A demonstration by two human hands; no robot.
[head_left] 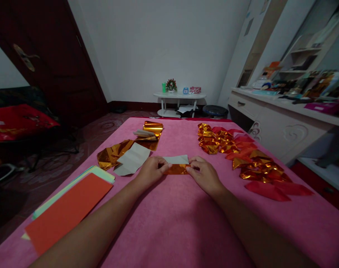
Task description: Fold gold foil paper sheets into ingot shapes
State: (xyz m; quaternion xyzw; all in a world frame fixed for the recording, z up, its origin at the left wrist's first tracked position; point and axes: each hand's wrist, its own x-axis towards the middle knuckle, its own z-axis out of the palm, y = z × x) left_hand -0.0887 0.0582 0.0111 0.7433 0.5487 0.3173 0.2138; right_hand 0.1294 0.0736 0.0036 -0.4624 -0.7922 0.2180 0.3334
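A small sheet of gold foil paper [176,169], its pale back side folded up behind, lies on the pink tablecloth [172,223] in the middle. My left hand [151,170] pinches its left end with curled fingers. My right hand [204,173] pinches its right end the same way. Both hands rest on the cloth.
Flat gold foil sheets [113,154] and a pale sheet [132,159] lie to the left, with a foil stack [151,130] behind. A stack of coloured paper, orange on top [69,210], sits near left. Several folded gold and red pieces [242,156] spread at the right. A white dresser [283,123] stands beyond.
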